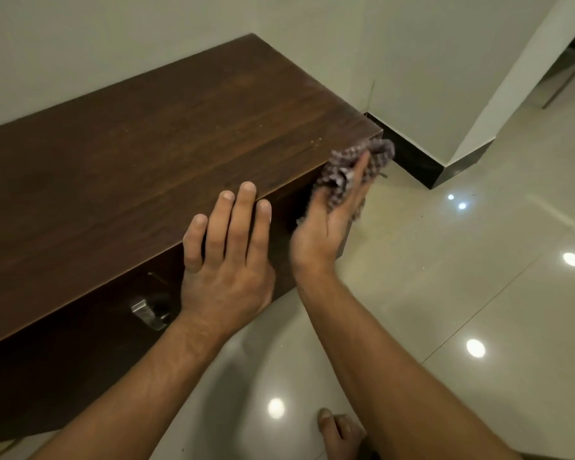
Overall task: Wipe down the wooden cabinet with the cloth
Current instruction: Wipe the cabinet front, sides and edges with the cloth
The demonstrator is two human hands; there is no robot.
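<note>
A low dark wooden cabinet (pixel 153 137) stands against the wall, its top running from the lower left to the far corner. My left hand (pixel 228 257) rests flat on the cabinet's front top edge, fingers spread over the top. My right hand (pixel 329 224) presses a bunched checked cloth (pixel 356 164) against the cabinet's front face near its right end. The hand and cloth are slightly blurred. The cloth covers the cabinet's upper right front corner.
A metal handle (pixel 148 312) sticks out of the cabinet front, left of my left wrist. Glossy pale floor tiles (pixel 462 277) spread to the right. A dark skirting board (pixel 412 157) runs along the wall behind the cabinet's end. My bare foot (pixel 341 433) is on the floor below.
</note>
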